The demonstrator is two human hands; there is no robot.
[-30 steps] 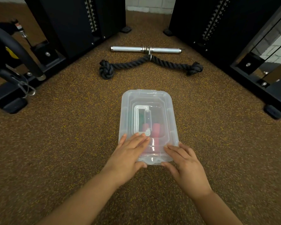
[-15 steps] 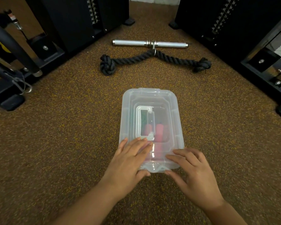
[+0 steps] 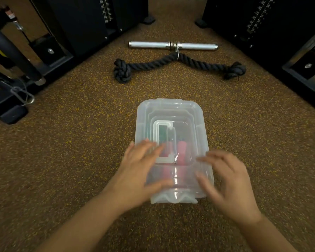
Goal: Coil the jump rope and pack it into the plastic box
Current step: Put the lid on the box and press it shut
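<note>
Two spread, motion-blurred hands sit at the near end of a closed plastic box [image 3: 173,124]: the left hand [image 3: 138,171] lies fingers-straight over the lid's near-left part, while the right hand [image 3: 227,180], fingers loosely extended, is at the near-right corner; neither grips anything, and whether they press or merely hover cannot be told. Through the translucent lid, the jump rope [image 3: 181,153] shows as red handles and a green patch inside the box, which rests on the speckled floor [image 3: 71,160]. The packing appears done, with the lid being seated; the next move likely calls for even downward pressure along the near edge until it snaps. Count: one box, one lid, two hands, apparently two red handles. Beyond lie one steel bar [image 3: 173,45] and one knotted black rope attachment [image 3: 178,65], between two dark weight machines.
</note>
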